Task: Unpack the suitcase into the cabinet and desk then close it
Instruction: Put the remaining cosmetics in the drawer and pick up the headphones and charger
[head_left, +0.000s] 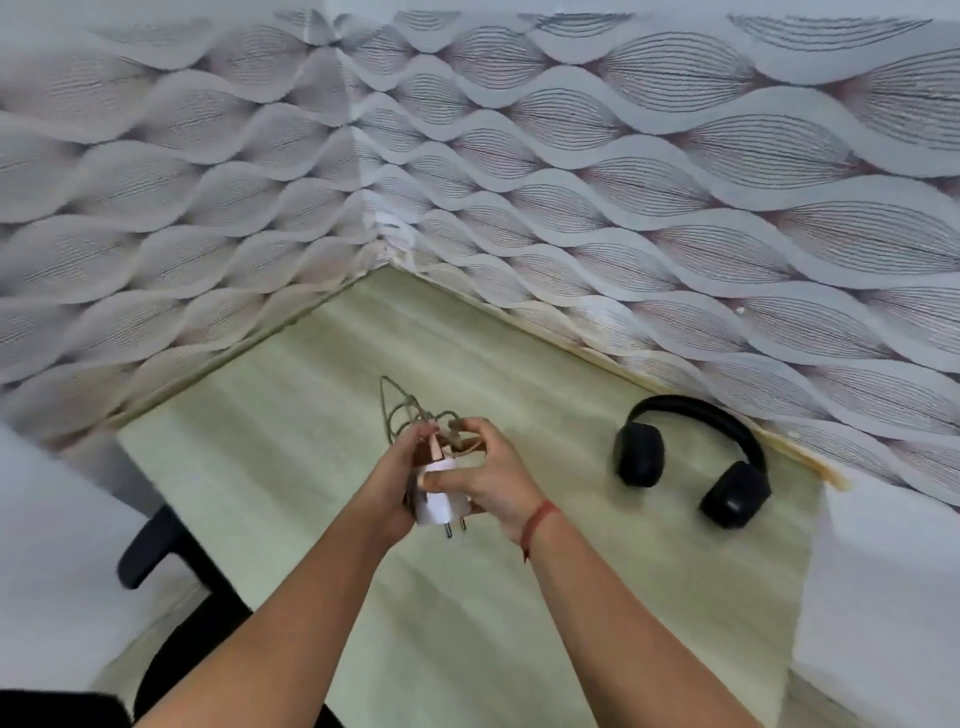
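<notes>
Your left hand (400, 478) and right hand (493, 478) both pinch the white charger (441, 506), fingers closed around it. Its cable (400, 410) loops loose above your fingertips, so it may snag or slip out over the desk (571, 597).

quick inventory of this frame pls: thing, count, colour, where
charger plug: 1, white, two metal pins pointing down, held in both hands above the desk
cable: 1, grey-beige, loosely coiled, bunched at the fingers and looping out past them
headphones: 1 pair, black, lying on the desk to the right, near the wall
desk: 1, pale wood, set into the wall corner
chair: 1, black, only partly visible at lower left beside the desk
wallpaper: grey-white wave pattern, both walls
wrist thread: 1, red, on the right wrist
left hand: grip closed on the charger plug and cable
right hand: grip closed on the charger plug
</notes>
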